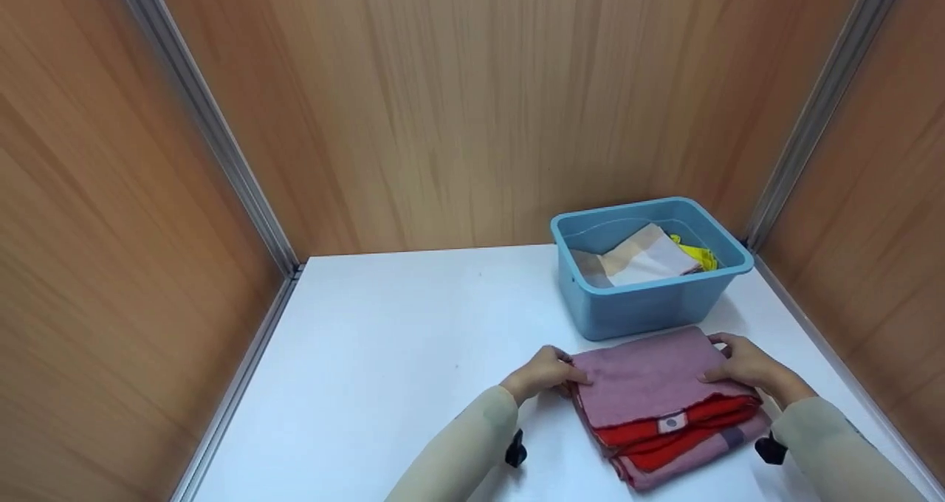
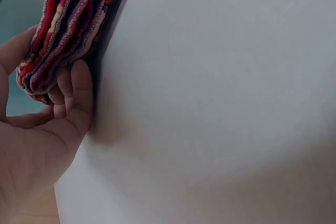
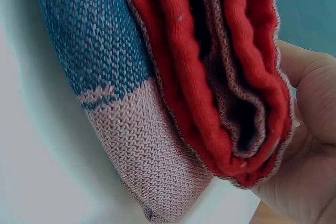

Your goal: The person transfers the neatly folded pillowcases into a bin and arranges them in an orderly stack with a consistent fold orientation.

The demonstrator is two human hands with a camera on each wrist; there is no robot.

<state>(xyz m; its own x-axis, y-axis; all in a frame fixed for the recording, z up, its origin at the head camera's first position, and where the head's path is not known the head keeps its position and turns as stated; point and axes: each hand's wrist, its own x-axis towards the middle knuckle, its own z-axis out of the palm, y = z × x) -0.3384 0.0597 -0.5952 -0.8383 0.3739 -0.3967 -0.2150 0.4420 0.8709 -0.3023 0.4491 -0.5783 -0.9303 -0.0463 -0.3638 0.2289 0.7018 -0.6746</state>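
Observation:
A folded knit garment, mauve outside and red inside, lies on the white table just in front of the blue bin. A small pale label shows on its red layer. My left hand grips its left edge, thumb on top. In the left wrist view, the fingers of that hand curl under the stacked layers of the garment. At the opposite edge my right hand holds the garment, thumb on its upper face. The right wrist view shows red folds and a blue band on the garment; part of the right hand is hidden behind them.
The blue plastic bin stands at the back right of the white table. Inside it lie a folded cream-and-white cloth and a yellow cloth. Wood-grain panels with metal corner strips enclose the back and both sides.

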